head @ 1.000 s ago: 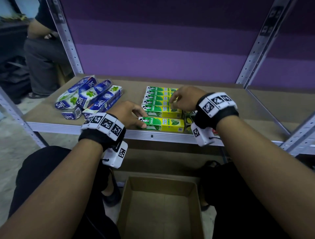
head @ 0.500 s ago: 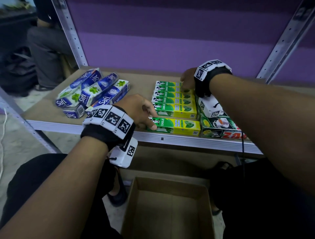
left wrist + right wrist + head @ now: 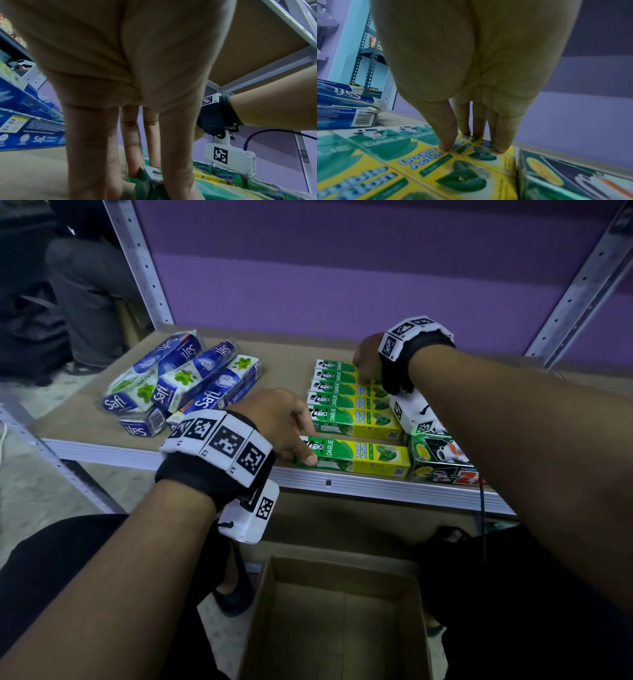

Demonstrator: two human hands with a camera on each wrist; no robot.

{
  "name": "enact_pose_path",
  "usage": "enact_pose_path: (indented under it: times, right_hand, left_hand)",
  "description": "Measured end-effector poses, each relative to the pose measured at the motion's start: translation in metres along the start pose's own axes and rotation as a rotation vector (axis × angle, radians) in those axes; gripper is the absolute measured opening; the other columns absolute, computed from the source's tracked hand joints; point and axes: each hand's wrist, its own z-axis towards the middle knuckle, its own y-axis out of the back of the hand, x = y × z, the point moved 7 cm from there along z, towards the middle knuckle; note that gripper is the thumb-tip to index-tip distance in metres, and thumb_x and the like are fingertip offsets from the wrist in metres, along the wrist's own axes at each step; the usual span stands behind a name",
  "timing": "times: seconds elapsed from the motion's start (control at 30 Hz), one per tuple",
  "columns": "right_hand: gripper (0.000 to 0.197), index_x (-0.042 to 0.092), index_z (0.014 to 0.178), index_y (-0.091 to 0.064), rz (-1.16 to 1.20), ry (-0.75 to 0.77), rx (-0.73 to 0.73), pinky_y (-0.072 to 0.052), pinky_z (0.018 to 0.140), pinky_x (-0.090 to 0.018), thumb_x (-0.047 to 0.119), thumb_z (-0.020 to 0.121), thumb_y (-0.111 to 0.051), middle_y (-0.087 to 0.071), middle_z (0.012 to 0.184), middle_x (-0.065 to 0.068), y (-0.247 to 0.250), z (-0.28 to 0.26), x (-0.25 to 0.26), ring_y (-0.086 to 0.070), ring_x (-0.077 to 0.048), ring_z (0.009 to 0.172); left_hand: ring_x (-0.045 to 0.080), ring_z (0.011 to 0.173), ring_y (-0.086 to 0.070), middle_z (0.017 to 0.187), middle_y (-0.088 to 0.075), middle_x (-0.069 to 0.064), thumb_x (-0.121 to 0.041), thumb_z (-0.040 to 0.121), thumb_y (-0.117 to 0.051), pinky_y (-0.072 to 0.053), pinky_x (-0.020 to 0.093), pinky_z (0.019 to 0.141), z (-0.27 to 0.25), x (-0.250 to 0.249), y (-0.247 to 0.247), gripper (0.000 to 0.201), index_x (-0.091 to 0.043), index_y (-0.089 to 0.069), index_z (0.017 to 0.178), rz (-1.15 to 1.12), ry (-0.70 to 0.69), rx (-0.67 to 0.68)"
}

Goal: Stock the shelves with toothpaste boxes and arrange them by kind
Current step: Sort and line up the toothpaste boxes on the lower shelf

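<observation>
Several green-and-yellow Darlie boxes (image 3: pixel 352 402) lie side by side on the shelf board (image 3: pixel 85 419). The front Darlie box (image 3: pixel 363 455) sits a little apart at the shelf edge. My left hand (image 3: pixel 305 443) pinches its left end (image 3: pixel 150 178) between thumb and fingers. My right hand (image 3: pixel 368 376) reaches to the back of the row, its straight fingertips (image 3: pixel 447 147) pressing down on the tops of the rear boxes (image 3: pixel 488 152). Blue Safi boxes (image 3: pixel 178 385) lie in a loose pile at the left.
Dark green boxes (image 3: pixel 442 460) lie just right of the Darlie row, under my right wrist. An open cardboard carton (image 3: pixel 421 611) stands on the floor below. Metal uprights (image 3: pixel 144 268) frame the purple back wall. A seated person (image 3: pixel 85 285) is at the far left.
My right hand has moved from the middle of the Darlie row to its far end. My left hand stays at the front box's left end.
</observation>
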Motion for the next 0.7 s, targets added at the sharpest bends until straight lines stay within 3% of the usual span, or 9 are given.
enact_pose_path:
  times: [0.13, 0.33, 0.43, 0.5, 0.53, 0.6, 0.63, 0.7]
  right_hand:
    - [0.03, 0.007, 0.113, -0.067, 0.066, 0.009, 0.03, -0.052, 0.096, -0.046, 0.029, 0.092, -0.064, -0.068, 0.112, -0.014, -0.002, -0.001, 0.001, -0.063, -0.032, 0.094]
    - [0.028, 0.004, 0.103, -0.068, 0.175, 0.027, 0.011, -0.052, 0.084, -0.042, 0.029, 0.09, -0.064, -0.062, 0.094, -0.012, -0.006, 0.004, 0.0, -0.054, -0.029, 0.079]
    - [0.037, 0.0, 0.116, -0.066, 0.22, 0.028, 0.02, -0.052, 0.091, -0.045, 0.028, 0.092, -0.063, -0.066, 0.107, -0.021, -0.008, 0.005, 0.001, -0.057, -0.03, 0.083]
    - [0.041, 0.0, 0.122, -0.064, 0.265, 0.041, 0.003, -0.05, 0.099, -0.05, 0.027, 0.092, -0.064, -0.066, 0.118, -0.02, -0.007, 0.003, 0.003, -0.064, -0.037, 0.099]
    - [0.04, 0.001, 0.122, -0.065, 0.281, 0.045, 0.009, -0.051, 0.098, -0.051, 0.026, 0.091, -0.065, -0.067, 0.114, -0.018, -0.008, 0.004, 0.003, -0.064, -0.038, 0.103]
    - [0.038, 0.001, 0.119, -0.066, 0.334, 0.06, 0.013, -0.053, 0.092, -0.048, 0.024, 0.089, -0.068, -0.068, 0.098, -0.014, -0.009, 0.002, 0.003, -0.064, -0.038, 0.093]
    - [0.038, -0.001, 0.119, -0.066, 0.341, 0.062, 0.018, -0.053, 0.091, -0.048, 0.023, 0.089, -0.068, -0.068, 0.098, -0.016, -0.009, -0.001, 0.003, -0.063, -0.037, 0.089]
    - [0.042, -0.007, 0.12, -0.063, 0.348, 0.066, 0.018, -0.052, 0.087, -0.049, 0.021, 0.089, -0.068, -0.064, 0.114, -0.027, -0.007, -0.005, 0.005, -0.061, -0.039, 0.086]
  left_hand:
    - [0.015, 0.077, -0.07, 0.089, -0.07, 0.0, -0.026, 0.06, -0.093, -0.051, 0.023, 0.06, -0.001, 0.002, 0.0, 0.043, -0.018, -0.066, 0.092, -0.041, 0.023, -0.02]
    - [0.013, 0.076, -0.068, 0.091, -0.069, -0.001, -0.029, 0.061, -0.092, -0.048, 0.022, 0.059, -0.004, 0.004, -0.001, 0.042, -0.02, -0.065, 0.091, -0.037, 0.03, -0.053]
    - [0.012, 0.072, -0.067, 0.092, -0.069, 0.0, -0.028, 0.06, -0.093, -0.047, 0.02, 0.057, -0.005, 0.004, 0.0, 0.042, -0.018, -0.066, 0.091, -0.056, 0.033, -0.062]
    - [0.01, 0.066, -0.065, 0.092, -0.07, 0.002, -0.027, 0.06, -0.093, -0.045, 0.017, 0.053, -0.006, 0.005, 0.0, 0.042, -0.017, -0.066, 0.091, -0.066, 0.033, -0.066]
    - [0.01, 0.065, -0.065, 0.092, -0.07, 0.002, -0.027, 0.06, -0.093, -0.044, 0.016, 0.051, -0.006, 0.004, 0.0, 0.042, -0.017, -0.067, 0.091, -0.067, 0.031, -0.068]
    - [0.011, 0.066, -0.065, 0.092, -0.07, 0.002, -0.028, 0.059, -0.093, -0.044, 0.017, 0.053, -0.007, 0.003, 0.0, 0.041, -0.017, -0.067, 0.089, -0.053, 0.022, -0.071]
    - [0.011, 0.068, -0.065, 0.092, -0.07, 0.002, -0.029, 0.059, -0.093, -0.045, 0.018, 0.055, -0.007, 0.003, 0.0, 0.041, -0.018, -0.067, 0.089, -0.046, 0.018, -0.073]
    - [0.011, 0.069, -0.065, 0.091, -0.07, 0.002, -0.03, 0.059, -0.093, -0.044, 0.019, 0.055, -0.007, 0.003, 0.001, 0.041, -0.018, -0.066, 0.088, -0.045, 0.015, -0.078]
